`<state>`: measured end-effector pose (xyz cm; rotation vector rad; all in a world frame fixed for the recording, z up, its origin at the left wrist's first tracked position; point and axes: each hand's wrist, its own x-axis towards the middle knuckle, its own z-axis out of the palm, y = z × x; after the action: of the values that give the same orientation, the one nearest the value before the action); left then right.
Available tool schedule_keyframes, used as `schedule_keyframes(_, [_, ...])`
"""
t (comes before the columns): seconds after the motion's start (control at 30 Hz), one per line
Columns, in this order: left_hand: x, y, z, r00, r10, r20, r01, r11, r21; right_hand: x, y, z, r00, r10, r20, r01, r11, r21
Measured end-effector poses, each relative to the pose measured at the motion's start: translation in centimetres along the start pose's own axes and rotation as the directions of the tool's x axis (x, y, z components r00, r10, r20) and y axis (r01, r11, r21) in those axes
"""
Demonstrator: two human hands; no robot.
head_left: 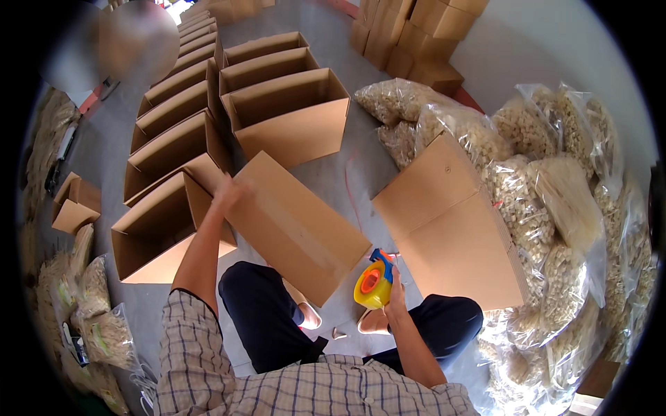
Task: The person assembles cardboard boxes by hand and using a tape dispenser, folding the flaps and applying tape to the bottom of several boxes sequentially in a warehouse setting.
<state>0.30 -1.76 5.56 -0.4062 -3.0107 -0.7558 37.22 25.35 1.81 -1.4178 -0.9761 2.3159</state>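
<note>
My left hand (226, 192) grips the far upper edge of a closed cardboard box (298, 225) that lies tilted across my knees. My right hand (395, 290) holds a tape dispenser (373, 283) with a yellow and orange roll and a blue frame, just to the right of that box's near corner. A flattened cardboard box (451, 225) lies to the right of the dispenser, leaning on the bags.
Two rows of open cardboard boxes (288, 114) stand ahead and to the left. Clear plastic bags (541, 180) of pale small pieces pile up on the right, more bags (97, 312) at the left. Stacked cartons (416, 31) stand far ahead. A person is at the upper left.
</note>
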Motion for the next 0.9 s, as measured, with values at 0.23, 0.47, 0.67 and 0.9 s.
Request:
schedule_keyframes(0.23, [-6.0, 6.1, -4.4, 0.990, 0.102, -0.101, -0.112, 0.989, -0.101, 0.9, -3.5, -1.8, 0.975, -0.179, -0.132, 0.167, 0.981, -0.093])
schedule_keyframes(0.47, [-11.4, 11.9, -16.5, 0.808, 0.168, -0.565, -0.386, 0.876, -0.290, -4.7, -11.2, 2.9, 0.801, -0.598, 0.035, 0.593, 0.799, 0.100])
schedule_keyframes(0.67, [-13.6, 7.3, -16.4, 0.577, -0.131, -0.806, -0.499, 0.725, -0.475, -3.8, -13.1, 7.1, 0.699, -0.705, 0.121, 0.712, 0.702, -0.023])
schedule_keyframes(0.9, [-17.1, 8.8, -3.6, 0.952, -0.304, -0.048, 0.017, 0.208, -0.978, -6.1, -11.9, 2.8, 0.670, -0.701, 0.245, 0.741, 0.655, -0.151])
